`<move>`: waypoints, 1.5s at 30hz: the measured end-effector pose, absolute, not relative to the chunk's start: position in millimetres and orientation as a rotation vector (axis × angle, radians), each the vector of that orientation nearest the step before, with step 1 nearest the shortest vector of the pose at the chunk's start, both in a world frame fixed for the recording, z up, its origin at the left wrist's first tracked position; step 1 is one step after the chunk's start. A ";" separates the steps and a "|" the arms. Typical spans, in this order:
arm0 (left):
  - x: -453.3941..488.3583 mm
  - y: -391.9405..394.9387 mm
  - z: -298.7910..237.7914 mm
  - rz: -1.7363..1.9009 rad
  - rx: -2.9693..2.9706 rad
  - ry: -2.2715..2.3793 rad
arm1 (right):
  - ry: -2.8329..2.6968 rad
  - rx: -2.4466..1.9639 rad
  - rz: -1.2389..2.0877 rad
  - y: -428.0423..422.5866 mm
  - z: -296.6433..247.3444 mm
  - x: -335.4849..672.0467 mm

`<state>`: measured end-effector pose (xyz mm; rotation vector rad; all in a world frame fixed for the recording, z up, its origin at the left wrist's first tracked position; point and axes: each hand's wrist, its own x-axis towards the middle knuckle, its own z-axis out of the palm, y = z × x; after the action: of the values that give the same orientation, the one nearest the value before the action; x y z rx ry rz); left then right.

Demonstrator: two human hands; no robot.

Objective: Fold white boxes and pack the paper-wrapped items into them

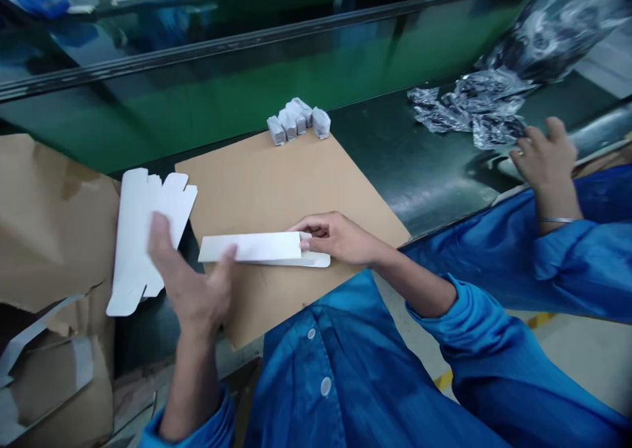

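Observation:
A long narrow white carton (251, 247) lies across the brown cardboard sheet (247, 184) in front of me. Fingers and thumb of my right hand (338, 238) pinch its right end, where flaps stick out. My left hand (197, 290), smeared a little by motion, is over the sheet's left edge with thumb and fingers apart. Its thumb is close to the carton's left part; whether they touch I cannot tell. Beyond that hand lies a stack of flat white carton blanks (135, 237), partly covered by its fingers. Several small paper-wrapped pieces (297, 118) stand at the sheet's far edge.
Crumpled clear plastic bags (474, 102) lie on the dark bench (375, 145) at right, with a co-worker's hand (546, 151) beside them. A large brown carton (54, 217) stands at left. A green panel (197, 85) with a rail runs along the back.

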<state>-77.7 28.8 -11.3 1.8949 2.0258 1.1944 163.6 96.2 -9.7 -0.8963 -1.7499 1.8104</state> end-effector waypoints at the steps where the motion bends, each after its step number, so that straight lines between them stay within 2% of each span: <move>1: -77.9 27.3 -10.3 0.938 2.159 1.905 | -1.803 -0.855 1.843 105.0 -8.9 167.0; 3: -75.6 28.0 -11.0 0.507 2.518 1.597 | -2.029 -0.787 1.828 122.0 -3.7 171.3; 5: -70.3 31.5 -15.1 0.332 2.661 1.470 | -2.298 -0.935 1.530 142.7 4.0 173.2; 7: -63.4 34.3 -20.3 0.362 2.733 1.514 | -2.374 -1.263 1.073 172.8 10.4 175.0; 9: -55.4 34.0 -23.7 0.412 2.774 1.564 | -2.224 -1.566 0.683 212.2 12.0 178.0; 13: -39.7 27.4 -23.5 0.344 2.747 1.625 | -2.035 -1.898 0.322 286.9 -0.4 181.3; 17: -32.3 25.3 -21.7 0.349 2.729 1.602 | -2.040 -1.980 0.300 294.6 -14.7 182.0; 21: -28.0 28.9 -20.8 0.380 2.750 1.540 | -2.316 -1.739 0.186 232.7 -21.4 203.2; 24: -22.2 31.2 -19.4 0.256 2.728 1.499 | -2.549 -1.401 0.418 187.4 -21.0 226.3; 26: -18.8 31.6 -18.7 0.174 2.691 1.512 | -2.512 -1.357 0.542 173.6 -20.6 234.7; 34: -21.3 28.0 -19.6 0.136 2.571 1.514 | -2.558 -1.309 0.508 173.0 -19.9 224.3; 39: -28.5 25.0 -20.9 0.131 2.521 1.452 | -2.585 -1.346 0.948 166.1 -3.4 231.9; 40: -30.0 25.1 -21.5 0.119 2.533 1.441 | -2.553 -1.452 0.883 165.4 -1.0 233.0; 42: -32.5 25.5 -23.0 0.098 2.571 1.418 | -2.424 -1.701 0.550 163.0 0.9 233.3; 45: -34.1 26.2 -24.0 0.075 2.628 1.390 | -2.416 -1.691 0.281 158.1 -4.5 229.5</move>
<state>-34.1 26.2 -24.0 2.6276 1.3897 0.0746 229.5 158.1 -4.5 -1.6910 -2.4160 0.2807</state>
